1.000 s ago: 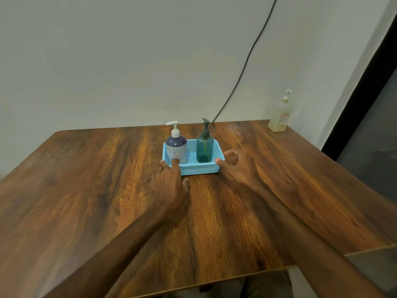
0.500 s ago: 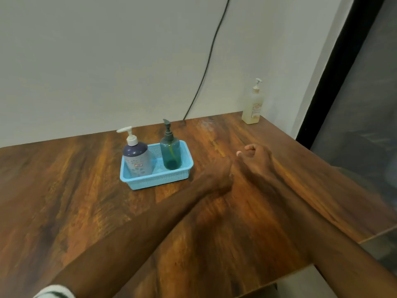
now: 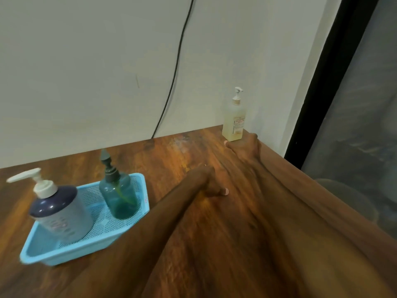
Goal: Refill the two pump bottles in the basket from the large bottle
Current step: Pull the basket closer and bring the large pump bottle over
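Counter edges: the wooden counter (image 3: pixel 171 160) meets the pale wall (image 3: pixel 86 72) along its far side. Its right edge runs slantwise down the right of the frame, beside a dark door frame (image 3: pixel 318 82).
Open room: bare wood lies between the basket and the large bottle, crossed by both forearms.
Large bottle: the large bottle (image 3: pixel 234 123), pale yellow with a white pump, stands upright in the counter's far right corner, close to the wall and the edge.
Basket: the light blue basket (image 3: pixel 75 252) sits at lower left, well apart from the large bottle. It holds the navy bottle (image 3: pixel 62 214) with a white pump on the left and the teal bottle (image 3: pixel 119 196) with a dark pump on the right.
Right grip: the right hand (image 3: pixel 245 147) is at the large bottle's base, thumb and fingers spread about as wide as the base. Blur hides whether they touch it.
Left grip: the left hand (image 3: pixel 208 181) is low over mid-counter, fingers loosely curled, holding nothing.
Writing: the large bottle's label has reddish print, too small to read. The navy bottle's markings are blurred.
Wall: a black cable (image 3: pixel 176 67) runs down to the counter's far edge.
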